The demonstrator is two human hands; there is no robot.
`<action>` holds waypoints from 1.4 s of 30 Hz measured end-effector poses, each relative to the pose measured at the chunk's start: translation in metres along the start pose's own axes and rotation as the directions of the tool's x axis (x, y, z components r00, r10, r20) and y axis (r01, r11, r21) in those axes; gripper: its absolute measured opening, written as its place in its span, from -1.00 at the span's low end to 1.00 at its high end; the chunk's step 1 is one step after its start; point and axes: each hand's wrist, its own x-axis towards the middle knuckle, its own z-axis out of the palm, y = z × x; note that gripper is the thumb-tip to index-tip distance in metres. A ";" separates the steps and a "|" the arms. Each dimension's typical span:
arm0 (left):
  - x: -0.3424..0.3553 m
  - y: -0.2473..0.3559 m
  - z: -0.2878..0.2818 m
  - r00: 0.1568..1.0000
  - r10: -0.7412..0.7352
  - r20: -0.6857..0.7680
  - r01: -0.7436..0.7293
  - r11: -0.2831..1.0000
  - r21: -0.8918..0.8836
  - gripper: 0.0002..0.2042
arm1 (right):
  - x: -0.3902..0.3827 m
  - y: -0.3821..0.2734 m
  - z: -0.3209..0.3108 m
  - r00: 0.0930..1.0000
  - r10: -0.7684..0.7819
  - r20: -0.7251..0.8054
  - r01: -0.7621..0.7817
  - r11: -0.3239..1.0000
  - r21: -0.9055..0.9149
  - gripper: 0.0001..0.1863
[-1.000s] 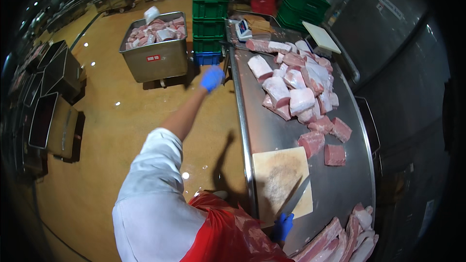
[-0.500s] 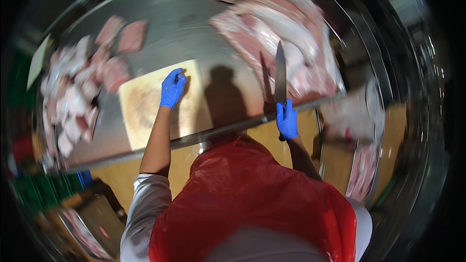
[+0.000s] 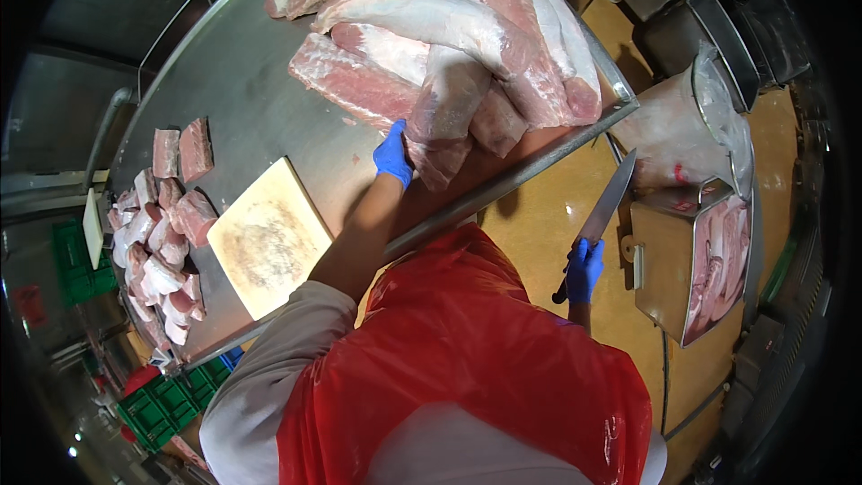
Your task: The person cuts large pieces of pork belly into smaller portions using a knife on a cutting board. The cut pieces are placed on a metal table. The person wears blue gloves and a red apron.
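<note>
My left hand [image 3: 392, 157], in a blue glove, is at the near left end of a pork loin [image 3: 440, 130] on the pile, its fingers closed against the meat's edge and partly hidden by it. My right hand [image 3: 584, 271], also gloved in blue, grips a long-bladed knife [image 3: 606, 202] by its dark handle. The knife is off the table's near edge, over the floor, with its blade pointing up and right. Left of my left arm lies a square, stained cream cutting board [image 3: 269, 242], with nothing on it.
Cut meat chunks [image 3: 162, 251] are heaped left of the board on the steel table [image 3: 242, 117]. Rightward stand a plastic-lined container [image 3: 687, 130] and a metal tub [image 3: 687, 323] holding meat. Green crates [image 3: 166, 409] are at the lower left.
My left hand has left the cutting board and reached right to the pork pile. My right hand has moved right and down with the knife. The view has turned rightward.
</note>
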 end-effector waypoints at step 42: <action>-0.327 0.152 -0.434 0.443 0.897 -0.006 0.042 -0.014 0.999 -0.20 | -0.171 -0.133 0.309 0.445 -0.339 0.829 0.518 0.853 0.071 -0.87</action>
